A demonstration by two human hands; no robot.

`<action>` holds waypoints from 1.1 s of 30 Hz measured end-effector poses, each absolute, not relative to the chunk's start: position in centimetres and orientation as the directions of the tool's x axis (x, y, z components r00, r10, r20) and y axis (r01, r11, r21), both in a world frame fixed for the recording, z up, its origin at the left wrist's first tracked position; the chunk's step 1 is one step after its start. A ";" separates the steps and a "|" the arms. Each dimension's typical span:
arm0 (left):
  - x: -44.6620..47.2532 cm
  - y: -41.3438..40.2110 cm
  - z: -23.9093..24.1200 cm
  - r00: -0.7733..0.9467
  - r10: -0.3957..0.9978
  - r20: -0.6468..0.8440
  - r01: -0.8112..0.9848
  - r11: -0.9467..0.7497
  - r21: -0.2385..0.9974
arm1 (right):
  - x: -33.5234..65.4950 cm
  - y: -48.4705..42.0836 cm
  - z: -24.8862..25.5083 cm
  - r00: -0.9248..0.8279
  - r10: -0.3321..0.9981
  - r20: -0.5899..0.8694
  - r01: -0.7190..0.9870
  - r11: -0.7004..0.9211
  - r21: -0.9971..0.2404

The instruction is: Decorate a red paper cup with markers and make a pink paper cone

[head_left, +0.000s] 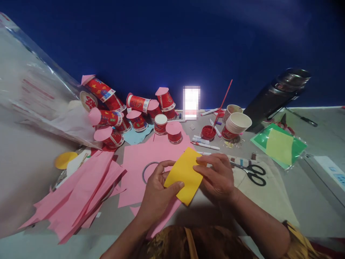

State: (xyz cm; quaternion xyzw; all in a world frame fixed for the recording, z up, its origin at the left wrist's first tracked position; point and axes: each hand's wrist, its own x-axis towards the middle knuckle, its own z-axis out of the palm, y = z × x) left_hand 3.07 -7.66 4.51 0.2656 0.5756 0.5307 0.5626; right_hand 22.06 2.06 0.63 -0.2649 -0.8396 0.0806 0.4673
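One yellow sheet (185,178) is held up between the two hands, tilted, above pink paper (134,158) that lies on the grey table (309,205). The left hand (157,190) is clamped on the sheet's left side, its thumb (176,187) flat across the near face and the other fingers bent at the far edge and partly hidden behind it. The right hand (221,176) has its fingers drawn together on the opposite edge, the tips overlapping the yellow surface. Both forearms rise from the lower part of the view and slant inward; the right one leaves a patterned sleeve (298,237), with the back of that hand turned outward and its knuckles bent. Just beyond the left fingers, a dark ring (145,172) rests on the pink paper. Scissors (256,174) with black handles lie right of the right hand. Farther out are white markers (206,145), a small dish of red (208,133) with a stick in it, and stacked paper cups (237,124). Red cups topped with pink discs (174,135) crowd the far left, and pink strips (81,201) spread nearer on that side.
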 end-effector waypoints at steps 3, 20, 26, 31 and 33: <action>1.6 -8.0 3.7 -0.297 0.916 -0.268 -0.037 0.269 0.962 | 22.4 2.9 0.6 -0.394 0.582 0.712 0.388 0.807 -0.445; -6.2 -8.3 0.1 -0.234 0.968 0.094 0.901 0.179 0.394 | 22.2 4.5 1.0 -0.268 0.958 0.099 0.483 0.222 -0.847; -11.1 -6.2 1.9 -0.421 0.856 0.299 0.863 0.276 0.424 | 22.2 4.2 0.2 -0.363 0.926 0.108 0.528 0.299 -0.795; -12.1 -5.7 2.5 -0.453 0.840 0.300 0.869 0.342 0.357 | 22.0 4.2 0.2 -0.377 0.920 0.102 0.569 0.317 -0.759; -11.2 -5.8 2.3 -0.454 0.879 0.147 0.847 0.374 0.378 | 22.0 4.3 0.2 -0.374 0.923 0.086 0.574 0.304 -0.760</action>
